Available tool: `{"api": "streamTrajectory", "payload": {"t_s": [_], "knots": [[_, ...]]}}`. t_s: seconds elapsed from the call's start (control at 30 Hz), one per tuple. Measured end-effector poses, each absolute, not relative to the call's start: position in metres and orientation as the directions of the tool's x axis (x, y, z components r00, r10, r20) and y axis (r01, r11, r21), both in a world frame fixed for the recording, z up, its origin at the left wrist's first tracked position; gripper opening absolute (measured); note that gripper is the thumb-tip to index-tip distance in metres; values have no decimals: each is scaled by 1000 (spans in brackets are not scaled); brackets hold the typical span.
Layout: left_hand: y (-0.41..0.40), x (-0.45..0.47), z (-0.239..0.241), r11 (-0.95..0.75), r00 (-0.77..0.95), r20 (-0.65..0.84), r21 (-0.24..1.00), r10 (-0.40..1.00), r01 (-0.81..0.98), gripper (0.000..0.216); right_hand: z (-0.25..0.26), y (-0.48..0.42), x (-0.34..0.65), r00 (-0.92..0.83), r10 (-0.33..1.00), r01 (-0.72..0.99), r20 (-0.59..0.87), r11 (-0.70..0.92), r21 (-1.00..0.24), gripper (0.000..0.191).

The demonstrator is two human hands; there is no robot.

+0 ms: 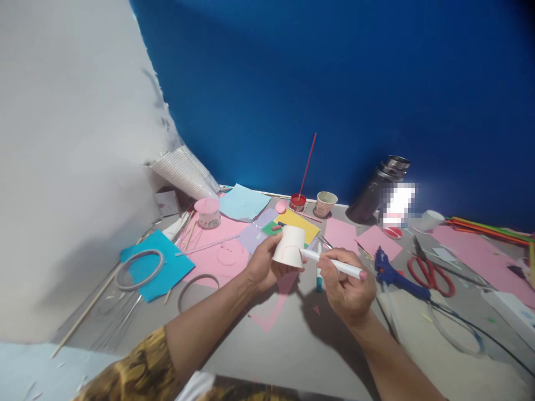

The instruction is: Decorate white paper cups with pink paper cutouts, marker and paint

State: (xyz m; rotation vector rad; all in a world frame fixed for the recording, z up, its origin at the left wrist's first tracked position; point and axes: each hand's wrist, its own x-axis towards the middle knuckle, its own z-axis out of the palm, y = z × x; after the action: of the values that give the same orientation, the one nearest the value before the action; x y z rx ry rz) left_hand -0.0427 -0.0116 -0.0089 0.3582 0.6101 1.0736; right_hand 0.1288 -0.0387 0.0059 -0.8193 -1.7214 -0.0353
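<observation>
A white paper cup (291, 245), turned upside down and slightly tilted, is held above the table in my left hand (267, 262), the fingers closed around its left side and underneath. My right hand (349, 284) grips a white marker (338, 266) with a pink end. Its tip is at the right side of the cup wall, where a thin pinkish curved line shows. Whether the tip touches the wall, I cannot tell. Below the marker lies a teal-ended pen (319, 281). Pink paper scraps (270, 314) lie under and near my hands.
A blue glue gun (397, 275) and red-handled scissors (430, 274) lie to the right. A dark flask (371, 195), a patterned cup (325, 205) and a red paint pot (297, 202) with a stick stand at the back. Stacked cups (184, 170) lean left, above tape rings (140, 270).
</observation>
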Motion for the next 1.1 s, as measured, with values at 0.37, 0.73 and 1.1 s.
{"api": "streamTrajectory", "payload": {"t_s": [0.37,0.73,1.1], "knots": [[-11,-42,-12,436,371,-233,561,899,-704,37,0,-39,130,-46,526,492,849,752,-439,9],[-11,-42,-9,437,350,-262,550,899,-711,40,8,-40,129,-109,505,536,856,755,-377,8],[-10,-43,-12,449,382,-237,526,893,-723,42,2,-39,130,-40,531,477,846,754,-451,9]]}}
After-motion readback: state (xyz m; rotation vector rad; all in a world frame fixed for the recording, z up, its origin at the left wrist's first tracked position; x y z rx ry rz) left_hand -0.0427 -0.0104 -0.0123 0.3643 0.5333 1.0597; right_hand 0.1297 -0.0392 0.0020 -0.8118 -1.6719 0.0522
